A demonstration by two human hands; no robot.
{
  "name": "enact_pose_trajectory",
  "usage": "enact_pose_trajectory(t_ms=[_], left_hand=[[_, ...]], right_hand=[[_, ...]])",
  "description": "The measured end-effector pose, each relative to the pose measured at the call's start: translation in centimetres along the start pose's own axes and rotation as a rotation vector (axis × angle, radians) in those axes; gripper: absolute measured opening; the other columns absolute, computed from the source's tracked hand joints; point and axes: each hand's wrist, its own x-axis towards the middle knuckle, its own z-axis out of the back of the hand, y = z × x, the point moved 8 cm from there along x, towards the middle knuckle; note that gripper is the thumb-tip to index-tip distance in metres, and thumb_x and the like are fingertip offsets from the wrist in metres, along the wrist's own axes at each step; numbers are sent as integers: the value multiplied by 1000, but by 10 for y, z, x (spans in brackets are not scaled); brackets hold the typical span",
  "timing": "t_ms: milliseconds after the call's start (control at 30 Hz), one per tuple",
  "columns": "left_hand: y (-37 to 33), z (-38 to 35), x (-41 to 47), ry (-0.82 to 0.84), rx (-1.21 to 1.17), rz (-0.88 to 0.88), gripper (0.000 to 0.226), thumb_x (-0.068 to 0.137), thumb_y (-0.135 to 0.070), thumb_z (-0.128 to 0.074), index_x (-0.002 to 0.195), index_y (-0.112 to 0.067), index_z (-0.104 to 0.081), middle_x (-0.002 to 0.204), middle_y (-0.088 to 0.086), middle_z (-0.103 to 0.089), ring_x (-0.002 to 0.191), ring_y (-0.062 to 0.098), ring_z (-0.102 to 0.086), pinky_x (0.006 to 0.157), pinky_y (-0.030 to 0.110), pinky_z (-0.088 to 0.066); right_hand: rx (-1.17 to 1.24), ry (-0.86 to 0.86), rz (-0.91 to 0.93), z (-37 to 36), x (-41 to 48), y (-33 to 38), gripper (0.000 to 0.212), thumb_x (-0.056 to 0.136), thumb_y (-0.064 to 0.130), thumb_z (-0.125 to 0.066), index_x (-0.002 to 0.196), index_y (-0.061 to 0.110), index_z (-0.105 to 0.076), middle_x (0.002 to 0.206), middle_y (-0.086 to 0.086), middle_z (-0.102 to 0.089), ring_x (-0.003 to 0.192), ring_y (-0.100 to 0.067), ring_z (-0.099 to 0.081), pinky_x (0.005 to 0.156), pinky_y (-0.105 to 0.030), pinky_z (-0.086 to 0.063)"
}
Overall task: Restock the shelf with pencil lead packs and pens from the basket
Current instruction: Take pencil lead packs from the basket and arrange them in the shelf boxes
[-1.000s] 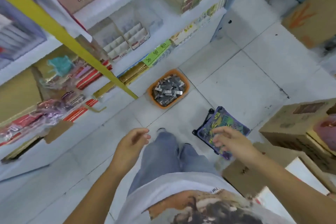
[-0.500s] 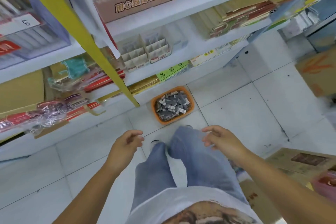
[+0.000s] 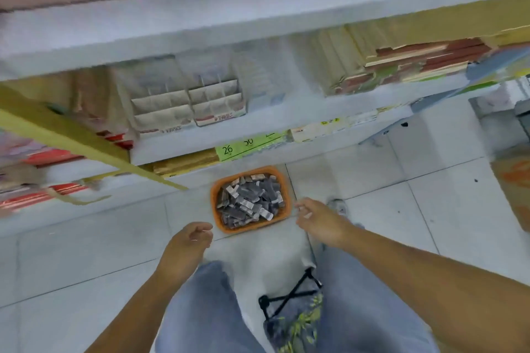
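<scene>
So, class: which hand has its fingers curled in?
The left hand, just below-left of the orange basket; the right hand has fingers stretched out towards its right rim.

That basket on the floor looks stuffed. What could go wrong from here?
The orange basket is heaped with loose packs; tilting it while lifting could spill some over the rim.
The folding stool sits between the person's legs, so a step backward might catch on it.
The left hand and right hand are both empty, so nothing steadies the basket yet.
</scene>
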Motion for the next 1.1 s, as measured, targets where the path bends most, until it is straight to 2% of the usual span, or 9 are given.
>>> enact_pose_trajectory(t_ms=[100,200,300,400,467,600,767,967,1100], left_hand=[[6,-58,85,13,10,33,16,96,-16,-61,111,-19,-67,110,7,-68,100,23,-64,93,39,-53],[30,-108,173,8,48,19,16,95,-18,-63,110,-21,-65,111,5,-67,87,14,-62,72,21,-47],[66,-147,262,-16,103,-15,24,93,-20,-63,117,-21,-65,113,2,-68,82,11,-63,66,23,-45],[107,-173,340,-66,142,-49,29,92,-23,-67,119,-14,-65,113,4,-68,71,9,-63,59,24,-46],[133,-183,380,-143,208,-88,38,89,-33,-69,118,-8,-64,119,15,-65,75,9,-60,69,28,-51],[178,-209,421,-312,510,-79,83,83,-70,-56,149,-22,-40,154,10,-37,141,31,-34,115,49,-32],[193,-229,436,-522,476,-156,93,81,-73,-58,155,-28,-25,155,7,-25,139,31,-30,114,45,-30],[213,-228,442,-550,176,-212,93,76,-46,-83,152,-28,-32,154,-2,-24,142,24,-29,120,43,-29],[212,-210,434,-608,418,-244,77,82,-51,-75,148,-28,-43,150,0,-41,136,25,-36,116,40,-31]], right_hand=[[-158,34,43,-2,88,-34,33,88,7,-58,120,13,-62,104,-9,-64,93,-26,-63,70,-24,-45],[-164,62,-3,-26,177,-92,32,87,13,-59,118,17,-61,93,-2,-64,79,-22,-65,61,-15,-50],[-140,54,-23,-56,266,-146,42,88,14,-59,129,21,-56,112,-11,-64,90,-27,-69,81,-39,-57],[-104,-6,65,-87,340,-178,44,89,17,-59,132,22,-54,121,-5,-65,98,-21,-67,89,-41,-54],[-56,-128,120,-102,377,-194,37,90,20,-57,126,23,-57,120,2,-65,101,-16,-64,91,-39,-53],[-16,-384,172,-126,420,-223,44,90,23,-61,132,25,-48,124,4,-55,108,-14,-56,93,-33,-48],[-209,-526,249,-141,444,-232,61,91,38,-60,144,18,-36,140,-3,-48,129,-24,-44,108,-43,-39],[-396,-412,245,-163,455,-247,59,95,38,-55,148,22,-34,152,-3,-34,139,-27,-26,115,-37,-23],[-293,-304,295,-164,455,-247,51,95,33,-59,143,30,-43,157,-7,-22,143,-27,-21,117,-38,-24]])
